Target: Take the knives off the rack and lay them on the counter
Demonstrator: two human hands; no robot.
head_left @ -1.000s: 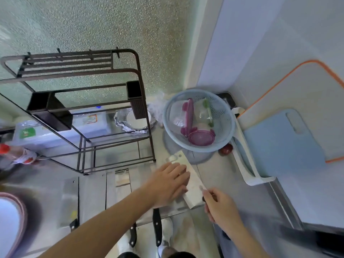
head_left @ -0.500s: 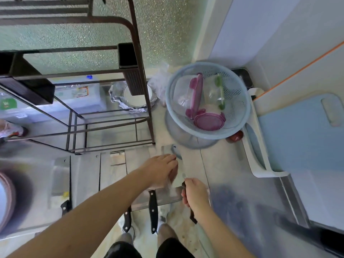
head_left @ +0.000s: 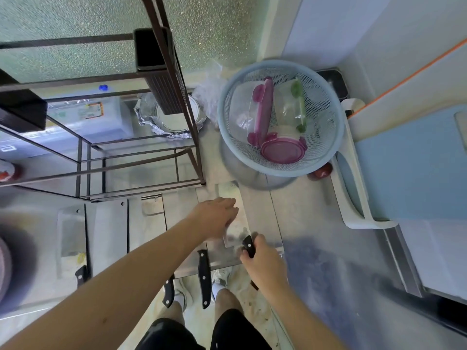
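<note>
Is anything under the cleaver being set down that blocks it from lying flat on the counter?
Nothing visible. The right hand grips the cleaver handle, the left hand presses its blade, and bare counter surrounds it.

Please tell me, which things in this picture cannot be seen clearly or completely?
- Head view: the cleaver blade is mostly covered by the left hand.
- Its handle is partly wrapped by the right hand.
- The red object is half hidden behind the basket.
- The rack top is cut off by the frame edge.
</note>
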